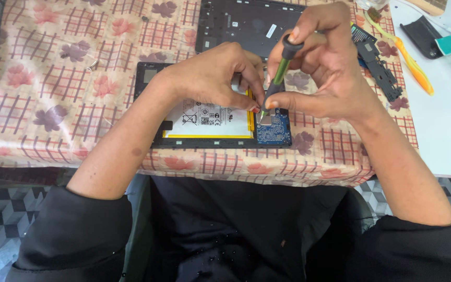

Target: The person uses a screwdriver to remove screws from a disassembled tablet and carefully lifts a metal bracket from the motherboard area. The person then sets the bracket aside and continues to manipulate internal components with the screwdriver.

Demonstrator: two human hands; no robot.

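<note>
While the opened tablet (210, 122) lies flat near the front edge of the desk (53, 104) with its white battery and small blue circuit board showing, the right hand (324, 68) has its grip closed around a slim green-and-black screwdriver (279, 78), index finger capping the top and the tip planted on the board's metal shield. The left hand (215, 75) rests on the tablet just beside that tip, fingers curled down and pinched against the frame, so it's steadying rather than holding anything loose. Behind the hands sits the dark back cover (236, 23), with a black bracket (377, 65) and an orange toothbrush (411, 57) off to the right.
</note>
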